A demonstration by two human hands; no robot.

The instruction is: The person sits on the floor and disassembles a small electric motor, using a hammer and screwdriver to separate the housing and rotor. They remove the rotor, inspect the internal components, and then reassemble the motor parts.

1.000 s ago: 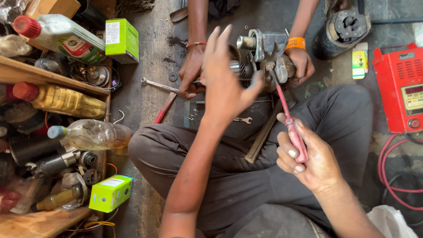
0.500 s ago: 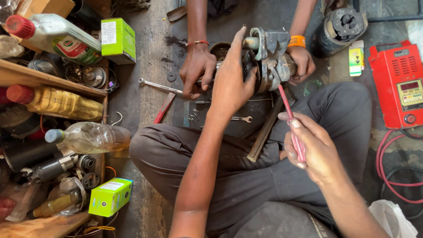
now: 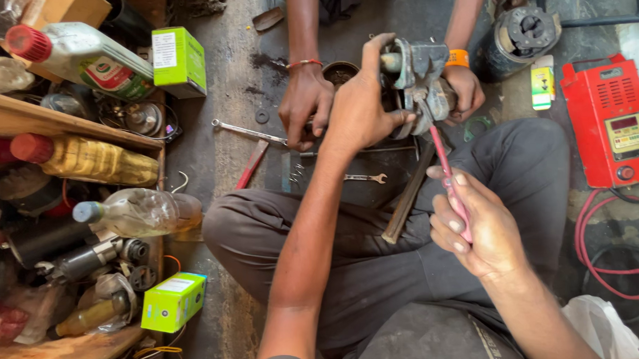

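A person sits cross-legged in dark grey trousers (image 3: 373,273) on the stained concrete floor (image 3: 221,155), which spreads under everything. At the far right stands a red box-shaped metal charger with a small display (image 3: 610,122), red cables (image 3: 600,239) looping out below it. Along the left edge a wooden shelf (image 3: 66,121) carries a pale plastic oil bottle with a red cap (image 3: 83,54), a yellow oil bottle (image 3: 86,158) and a clear bottle with a blue cap (image 3: 138,212). Held up in the middle, above the lap, is the grey, greasy metal motor assembly (image 3: 418,80). The left hand (image 3: 364,107) is clenched around its near side, thumb raised along the top. The right hand (image 3: 477,227), nearer the camera, has its fingers closed around the handle of a red-handled screwdriver (image 3: 450,184), whose tip reaches up to the assembly. Across from the wearer, another person's hand with a red thread bracelet (image 3: 304,105) rests just left of the assembly, and that person's other hand with an orange wristband (image 3: 464,89) touches its far side. Two green cardboard boxes (image 3: 178,61) lie by the shelf. On the floor lie a long steel spanner (image 3: 247,131) and a small open-ended spanner (image 3: 365,177).
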